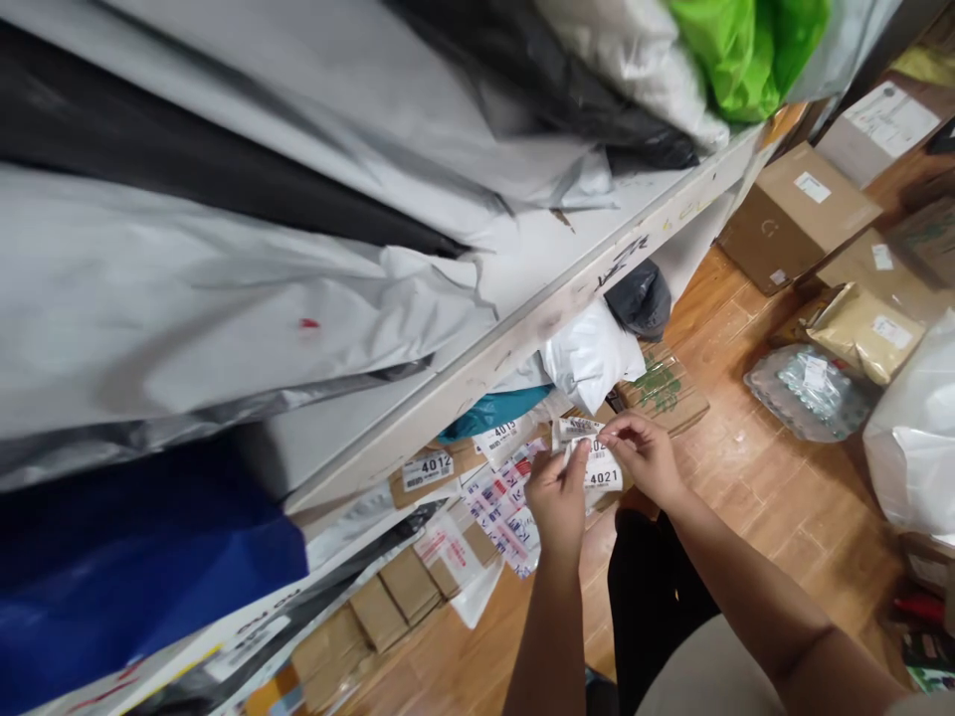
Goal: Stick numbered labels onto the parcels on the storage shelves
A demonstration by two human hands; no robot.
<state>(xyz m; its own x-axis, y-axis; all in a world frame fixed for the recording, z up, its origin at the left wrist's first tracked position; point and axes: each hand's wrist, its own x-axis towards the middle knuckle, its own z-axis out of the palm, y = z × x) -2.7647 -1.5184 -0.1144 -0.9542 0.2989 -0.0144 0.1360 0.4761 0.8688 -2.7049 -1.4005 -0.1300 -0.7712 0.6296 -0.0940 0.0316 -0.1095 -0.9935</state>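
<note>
A white strip of printed number labels (603, 479) is held in front of me, with "4021" readable on its lower part. My left hand (558, 495) pinches the strip's left side between thumb and finger. On the upper right edge, the fingertips of my right hand (643, 455) are closed on the same strip. Just behind my hands lie packages on the lower shelf level, among them a parcel labelled "4012" (428, 469) and one labelled "4015" (501, 438). A red-and-blue printed package (507, 507) is beside my left hand.
A white shelf edge (522, 333) runs diagonally above my hands, with large grey bags (224, 298) on top. A white bag (593, 353) bulges from the shelf below. Cardboard boxes (802, 214), a yellowish packet (865, 333) and a clear-wrapped package (810, 388) stand on the wooden floor.
</note>
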